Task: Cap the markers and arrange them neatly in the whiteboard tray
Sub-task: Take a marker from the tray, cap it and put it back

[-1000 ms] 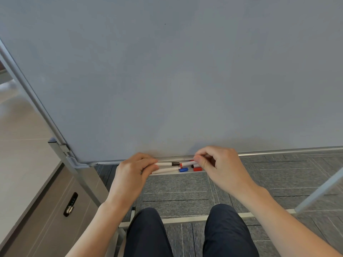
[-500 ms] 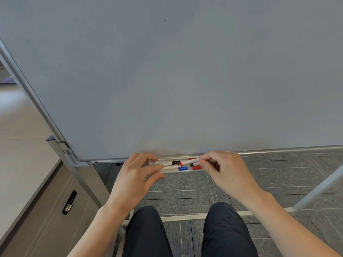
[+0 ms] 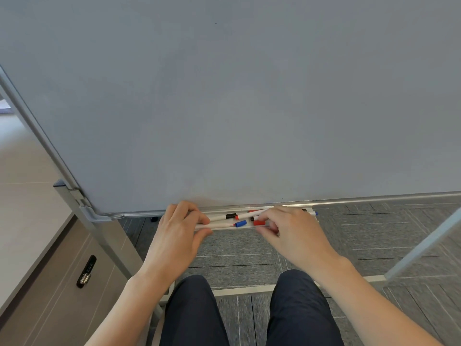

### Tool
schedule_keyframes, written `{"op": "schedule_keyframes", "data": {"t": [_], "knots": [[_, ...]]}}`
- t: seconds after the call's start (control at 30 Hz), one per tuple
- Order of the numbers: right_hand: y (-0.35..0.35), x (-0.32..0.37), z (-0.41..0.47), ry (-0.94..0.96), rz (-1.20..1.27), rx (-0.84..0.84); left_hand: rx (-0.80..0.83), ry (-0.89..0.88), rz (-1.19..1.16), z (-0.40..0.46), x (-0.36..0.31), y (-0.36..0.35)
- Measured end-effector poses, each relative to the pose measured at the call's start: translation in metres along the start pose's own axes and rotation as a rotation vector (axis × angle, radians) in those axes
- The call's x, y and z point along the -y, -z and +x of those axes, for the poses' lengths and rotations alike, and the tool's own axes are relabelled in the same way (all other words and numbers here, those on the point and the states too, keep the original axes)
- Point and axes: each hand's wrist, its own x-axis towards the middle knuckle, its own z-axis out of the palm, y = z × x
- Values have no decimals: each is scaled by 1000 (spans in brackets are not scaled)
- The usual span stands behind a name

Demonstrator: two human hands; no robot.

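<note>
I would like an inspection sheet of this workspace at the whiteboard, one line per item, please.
Surface: whiteboard tray runs under the whiteboard, which looks blank.
Job's things: several white markers lie jumbled in the tray; one with a red tip lies slanted; loose blue cap, red cap and black cap between the hands; a blue-ended marker to the right.
Clutter: nothing seen.
Hands: left hand pinches the ends of markers at the tray's left; right hand has its fingers in the tray by the red cap; what it holds is hidden.
Cables: nothing seen.
Surroundings: grey carpet tiles, metal stand leg, cabinet with a combination lock.
</note>
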Motion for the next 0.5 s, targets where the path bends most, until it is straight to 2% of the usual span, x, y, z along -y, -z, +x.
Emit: {"op": "schedule_keyframes", "data": {"t": [0.27,0.5], "knots": [[-5,4,4,-18,-105,-3,1,67,11,1,1,-1],[-5,5,5,-15,-154,73,20,5,144,2,2,-1]]}}
